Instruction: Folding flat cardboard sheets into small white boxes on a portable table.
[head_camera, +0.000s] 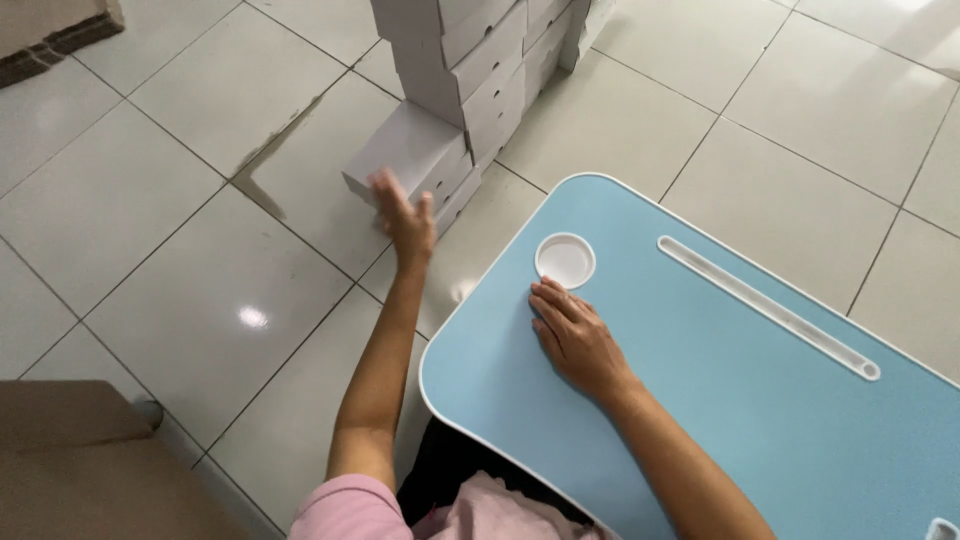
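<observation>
Left hand is reaching out over the tiled floor toward a white box lying at the foot of a stack of boxes. Fingers are spread wide and slightly blurred; fingertips are at the box's near edge, touching or just short of it, cannot tell which. Nothing is clasped in that hand yet.

Right hand is lying flat, palm down, on the blue lap table, fingertips just beside the round white cup recess. It is holding nothing, only pressing or resting on the surface.

The box is sitting on the floor, butted against the bottom of the stack, tilted out at an angle from the rows behind it. The stack is running up and out of the top of the view.

Progress, as a judgement: early. The box is not lifted, and the table is bearing only the right hand. The long slot along the table's far side is holding nothing. A brown carton is sitting at lower left, well apart from both hands.
</observation>
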